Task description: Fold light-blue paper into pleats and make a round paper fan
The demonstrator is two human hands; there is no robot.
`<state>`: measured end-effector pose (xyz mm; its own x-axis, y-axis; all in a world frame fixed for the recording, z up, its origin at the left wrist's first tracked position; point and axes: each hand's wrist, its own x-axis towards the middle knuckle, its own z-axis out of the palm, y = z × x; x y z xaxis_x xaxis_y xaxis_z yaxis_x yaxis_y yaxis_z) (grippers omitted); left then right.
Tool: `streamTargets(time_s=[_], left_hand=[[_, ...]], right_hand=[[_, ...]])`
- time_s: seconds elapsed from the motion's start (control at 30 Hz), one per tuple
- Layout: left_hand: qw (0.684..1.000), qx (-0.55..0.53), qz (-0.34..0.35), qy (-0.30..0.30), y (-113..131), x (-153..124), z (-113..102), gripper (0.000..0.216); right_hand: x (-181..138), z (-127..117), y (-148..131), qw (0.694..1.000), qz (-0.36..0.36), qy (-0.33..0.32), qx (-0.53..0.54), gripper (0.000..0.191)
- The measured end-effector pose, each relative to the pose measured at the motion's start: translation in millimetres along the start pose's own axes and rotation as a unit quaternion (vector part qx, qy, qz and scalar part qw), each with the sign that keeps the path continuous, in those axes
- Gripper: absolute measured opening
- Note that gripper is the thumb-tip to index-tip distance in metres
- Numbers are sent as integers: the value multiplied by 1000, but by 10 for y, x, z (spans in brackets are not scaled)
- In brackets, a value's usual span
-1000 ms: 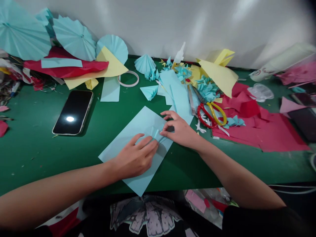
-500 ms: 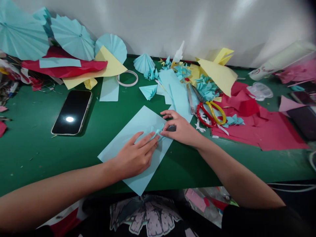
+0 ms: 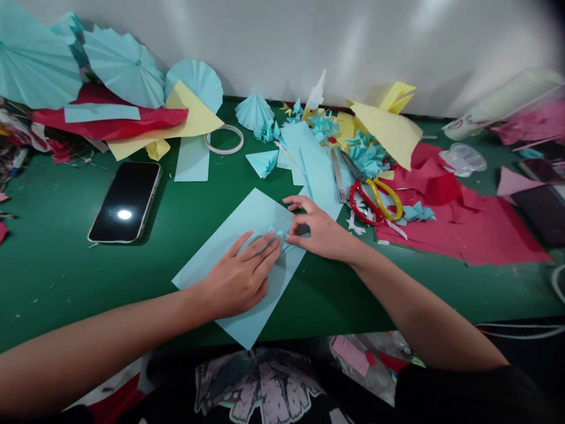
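A light blue paper sheet point(image 3: 212, 259) lies at an angle on the green table in front of me. My left hand point(image 3: 241, 277) rests flat on it, fingers stretched out, the tips pressing a small folded blue paper piece point(image 3: 281, 235). From the right, my right hand point(image 3: 313, 229) pinches the end of that piece between thumb and index finger, its other fingers curled loosely above. Much of the small piece is hidden under the fingers, so its exact shape cannot be made out.
Scissors point(image 3: 375, 200) with red and yellow handles lie right of my right hand, near red paper point(image 3: 503, 229) and blue scraps. A phone point(image 3: 126, 203) lies at left. Behind stand a tape roll point(image 3: 224, 140), a glue bottle point(image 3: 316, 91) and pleated blue paper fans point(image 3: 126, 62).
The whole view has shifted slightly. Both hands stay nearly where they were, on the small folded paper piece, with hardly any movement of the fingers.
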<state>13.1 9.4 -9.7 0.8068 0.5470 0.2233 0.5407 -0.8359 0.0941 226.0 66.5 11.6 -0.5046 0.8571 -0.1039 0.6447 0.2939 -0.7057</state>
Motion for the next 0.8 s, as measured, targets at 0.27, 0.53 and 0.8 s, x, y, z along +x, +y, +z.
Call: streamTargets(time_s=[0.27, 0.53, 0.8], left_hand=[[999, 27, 18, 3, -15, 4, -14, 43], [996, 70, 47, 5, 12, -8, -15, 41], [998, 62, 25, 10, 2, -13, 2, 41]], right_hand=[[-1, 36, 20, 1000, -8, 15, -5, 17], [-4, 48, 36, 999, -17, 33, -17, 19], [-61, 111, -36, 996, -15, 35, -77, 24]])
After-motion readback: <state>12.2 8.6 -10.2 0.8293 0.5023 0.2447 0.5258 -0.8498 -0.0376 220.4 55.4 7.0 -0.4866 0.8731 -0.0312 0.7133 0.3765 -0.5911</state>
